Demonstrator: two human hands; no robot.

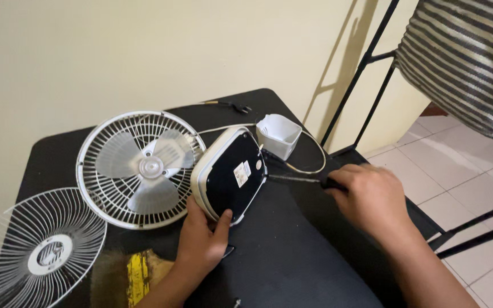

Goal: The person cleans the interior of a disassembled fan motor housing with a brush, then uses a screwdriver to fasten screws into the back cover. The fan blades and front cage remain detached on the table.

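Screwdriver (298, 179) work on the underside of a small white desk fan is the step in hand, as I judge it; the fan lies tipped over on the black table (292, 251), its base (230, 174) turned up so the black bottom plate faces the camera; the left hand (203, 234) clamps the lower edge of that base, thumb pressed onto the black plate and fingers wrapped behind, steadying it; the right hand (372, 197) is closed in a fist around the dark handle of the screwdriver, pinching it firmly; the tool's long axis runs almost level across the picture, handle at the right, tip pointing left toward the right-hand edge of the base, where it seems to meet the rim, though the exact contact is too small to tell; the next move would call for keeping the tip seated and square to the screw while the left hand resists the twist; the base's own long axis tilts from lower left to upper right; just behind it sits the rear grille with blades (141, 168), touching the base; a loose front grille (32, 251) lies apart at the table's left corner; a white plastic cover (279, 135) stands near the base, with a white cord (309, 154) looping past it
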